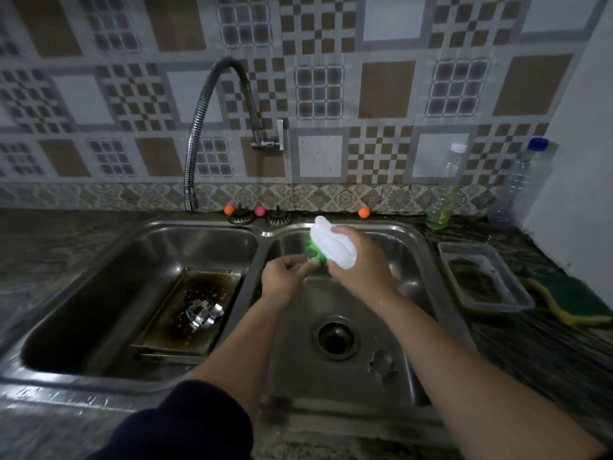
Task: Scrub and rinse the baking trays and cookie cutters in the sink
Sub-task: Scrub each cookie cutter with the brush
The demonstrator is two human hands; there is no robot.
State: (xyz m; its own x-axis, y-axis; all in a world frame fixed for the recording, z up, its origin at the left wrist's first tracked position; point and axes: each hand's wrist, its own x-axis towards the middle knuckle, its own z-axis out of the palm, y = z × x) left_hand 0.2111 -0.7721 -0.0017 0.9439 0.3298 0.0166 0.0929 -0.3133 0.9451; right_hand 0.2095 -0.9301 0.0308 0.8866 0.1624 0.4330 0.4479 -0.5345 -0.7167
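Right hand [356, 260]: fingers wrapped round a white brush [331, 244], green bristles facing the left hand.
Left hand [285, 273]: fingers pinch a small item against the bristles; too blurred to name.
Position: both hands above the right basin [391, 370], toward its back edge; drain [335, 336] below is uncovered.
Left basin [99, 277]: stained baking tray [172, 323] carrying a metal cookie cutter [204, 315].
Counter [564, 353]: clear container [484, 282] just beside the sink rim, sponge [574, 303] beyond.

I see right hand [356, 260] gripping white brush [333, 245] over right basin; left hand [285, 275] pinching small item, unidentifiable; tray [189, 313] with cutter [204, 313] in left basin.
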